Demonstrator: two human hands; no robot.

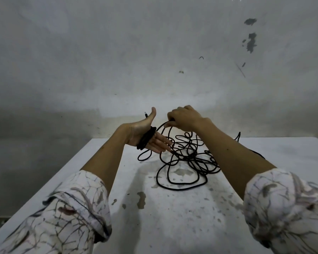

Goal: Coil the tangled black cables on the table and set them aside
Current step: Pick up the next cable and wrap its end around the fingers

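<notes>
White patterned sleeves (75, 213) nearest the lens, one on each forearm, rolled back above the wrists. Below them, stained white table (173, 226), paint chipped in grey patches. Farther out, black cable (184, 162) heaped loose on the tabletop, loops sprawling wide, widest loop lying nearest, just below and right of the left fingertips. Left hand (147, 136) held palm-up above the heap, fingers (161, 143) straight and close together, thumb stuck up and away from them. Several turns of cable wrapped in a tight band (145, 139) across that palm, at the base of the fingers, between thumb and knuckles. Left fingertips right at the tangle, touching or only just above it: hard to say which. Right hand (184, 118) raised a little higher, just beyond and right of the left thumb, knuckles up, fingers curled down and pinching a strand that arcs from the grip back toward the wrapped palm. Plug end (146, 115) with two pins poking out just behind the left thumb. Farthest off, grey scuffed wall (117, 52), dark flaked patches up at the right.
</notes>
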